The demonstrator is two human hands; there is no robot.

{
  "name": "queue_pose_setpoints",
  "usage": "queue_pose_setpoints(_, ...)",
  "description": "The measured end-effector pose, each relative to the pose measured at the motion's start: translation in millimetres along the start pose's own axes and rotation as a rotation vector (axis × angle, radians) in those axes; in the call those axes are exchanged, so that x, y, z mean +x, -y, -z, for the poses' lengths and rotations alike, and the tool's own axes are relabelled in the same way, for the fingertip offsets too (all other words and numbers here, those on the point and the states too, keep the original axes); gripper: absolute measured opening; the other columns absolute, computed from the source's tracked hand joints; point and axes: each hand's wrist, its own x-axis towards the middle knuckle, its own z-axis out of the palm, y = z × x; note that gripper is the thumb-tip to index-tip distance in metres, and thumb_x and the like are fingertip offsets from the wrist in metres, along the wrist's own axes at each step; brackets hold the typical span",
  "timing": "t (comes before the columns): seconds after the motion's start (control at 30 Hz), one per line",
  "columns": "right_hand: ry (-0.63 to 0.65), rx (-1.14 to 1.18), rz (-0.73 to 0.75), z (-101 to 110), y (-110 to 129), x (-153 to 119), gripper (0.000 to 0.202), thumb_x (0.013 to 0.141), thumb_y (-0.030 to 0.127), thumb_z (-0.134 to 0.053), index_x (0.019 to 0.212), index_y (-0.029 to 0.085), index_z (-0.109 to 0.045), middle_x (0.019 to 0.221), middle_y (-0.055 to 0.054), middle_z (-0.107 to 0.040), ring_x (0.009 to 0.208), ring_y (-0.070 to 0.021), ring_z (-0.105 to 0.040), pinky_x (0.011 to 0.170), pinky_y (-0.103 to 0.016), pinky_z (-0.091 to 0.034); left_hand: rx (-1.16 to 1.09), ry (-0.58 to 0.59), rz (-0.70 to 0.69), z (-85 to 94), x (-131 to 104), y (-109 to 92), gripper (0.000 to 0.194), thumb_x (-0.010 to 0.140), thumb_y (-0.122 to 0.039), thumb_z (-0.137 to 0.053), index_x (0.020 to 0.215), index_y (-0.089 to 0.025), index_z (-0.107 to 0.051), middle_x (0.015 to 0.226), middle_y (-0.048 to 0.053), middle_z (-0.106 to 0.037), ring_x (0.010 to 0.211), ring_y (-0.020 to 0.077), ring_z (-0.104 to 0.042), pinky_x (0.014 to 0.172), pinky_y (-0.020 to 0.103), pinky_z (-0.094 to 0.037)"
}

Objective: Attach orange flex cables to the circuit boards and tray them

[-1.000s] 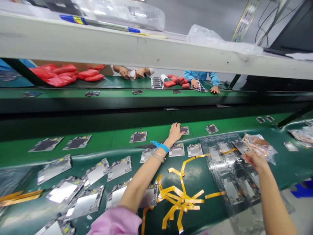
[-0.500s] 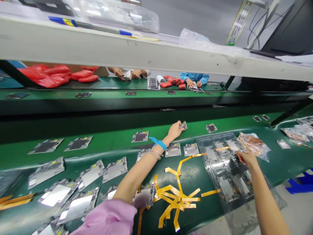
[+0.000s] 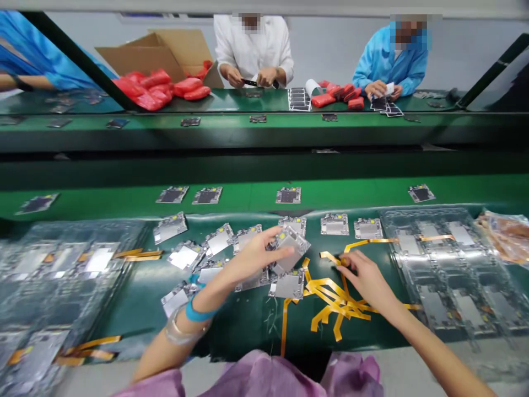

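Note:
My left hand (image 3: 258,253) grips a circuit board (image 3: 289,249) by its left edge, tilted, above other boards lying on the green table mat (image 3: 231,325). To the right, my right hand (image 3: 363,275) has thumb and forefinger at the end of an orange flex strip (image 3: 330,257), beside a pile of such strips (image 3: 336,298). Silver-plated boards (image 3: 182,255) lie to the left of my left hand. Two more boards (image 3: 334,224) rest near the mat's back edge, above my right hand.
Clear trays with boards stand at left (image 3: 136,231) and right (image 3: 388,220). Behind the mat, a green belt (image 3: 248,190) carries boards. Across it, people (image 3: 254,49) handle parts near red bags (image 3: 152,91) and a cardboard box (image 3: 136,55).
The view has tilted down and turned left. My left hand has come back from the belt with a board. My right hand has moved from the right tray to the orange strips.

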Motion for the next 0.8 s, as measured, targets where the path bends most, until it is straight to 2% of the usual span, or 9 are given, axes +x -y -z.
queue_pose_setpoints(0.07, 0.015, -0.030, -0.006, -22.8, 9.5, 23.3, 0.013, 0.092, 0.031, -0.060, 0.098, 0.020, -0.065, 0.088, -0.005, -0.064, 0.082, -0.0218, -0.061, 0.073, -0.030, -0.045, -0.024, 0.045, 0.023, -8.9, -14.9, 9.9, 0.049, 0.079, -0.050, -0.073, 0.115, -0.017, -0.066, 0.115, 0.010, -0.071, 0.109, 0.0292, -0.063, 0.097, 0.040, -0.047)
queue_pose_setpoints(0.17, 0.047, -0.078, -0.026, -33.3, 7.8, 45.1, 0.004, 0.088, 0.023, -0.061, 0.087, 0.020, -0.063, 0.080, -0.003, -0.062, 0.075, -0.0209, -0.059, 0.064, -0.029, -0.039, -0.079, 0.123, 0.019, -23.0, -31.0, 18.5, 0.039, 0.081, -0.046, -0.071, 0.107, -0.017, -0.067, 0.107, 0.007, -0.071, 0.100, 0.0256, -0.064, 0.090, 0.036, -0.049)
queue_pose_setpoints(0.3, 0.093, -0.110, -0.026, -30.7, 6.2, 48.7, 0.013, 0.087, 0.019, -0.059, 0.075, 0.020, -0.061, 0.077, -0.002, -0.061, 0.069, -0.0187, -0.057, 0.060, -0.028, -0.034, -0.107, 0.152, 0.049, -35.3, -43.3, 25.4, 0.034, 0.084, -0.041, -0.069, 0.108, -0.018, -0.065, 0.103, 0.004, -0.070, 0.094, 0.0228, -0.064, 0.085, 0.033, -0.048)
queue_pose_setpoints(0.4, 0.100, -0.104, -0.011, -30.2, 8.9, 46.8, 0.005, 0.088, 0.023, -0.060, 0.085, 0.021, -0.062, 0.081, -0.003, -0.061, 0.073, -0.0190, -0.059, 0.063, -0.028, -0.037, -0.128, 0.132, 0.064, -41.0, -45.2, 32.3, 0.034, 0.085, -0.038, -0.068, 0.112, -0.018, -0.065, 0.107, 0.004, -0.070, 0.096, 0.0228, -0.063, 0.087, 0.032, -0.047)
queue_pose_setpoints(0.5, 0.096, -0.084, -0.013, -31.9, 9.9, 47.7, 0.006, 0.088, 0.025, -0.059, 0.093, 0.021, -0.061, 0.082, -0.003, -0.060, 0.074, -0.0196, -0.059, 0.065, -0.029, -0.039, -0.153, 0.124, 0.059, -44.4, -44.3, 38.2, 0.035, 0.085, -0.036, -0.068, 0.115, -0.017, -0.064, 0.111, 0.005, -0.070, 0.100, 0.0239, -0.063, 0.090, 0.033, -0.047)
queue_pose_setpoints(0.63, 0.101, -0.034, -0.013, -33.3, 10.2, 51.6, 0.010, 0.088, 0.025, -0.057, 0.079, 0.022, -0.058, 0.078, -0.002, -0.058, 0.068, -0.0191, -0.057, 0.064, -0.030, -0.039, -0.156, 0.115, 0.062, -45.3, -43.7, 40.2, 0.033, 0.085, -0.036, -0.068, 0.113, -0.018, -0.065, 0.111, 0.005, -0.071, 0.102, 0.0249, -0.064, 0.090, 0.033, -0.048)
queue_pose_setpoints(0.8, 0.080, 0.094, 0.017, -23.8, 22.7, 49.0, 0.012, 0.089, 0.027, -0.057, 0.078, 0.022, -0.053, 0.089, -0.006, -0.059, 0.089, -0.0238, -0.059, 0.080, -0.034, -0.044, -0.170, 0.100, 0.075, -42.9, -43.2, 38.9, 0.035, 0.084, -0.038, -0.069, 0.113, -0.018, -0.066, 0.113, 0.007, -0.070, 0.104, 0.0261, -0.064, 0.089, 0.034, -0.049)
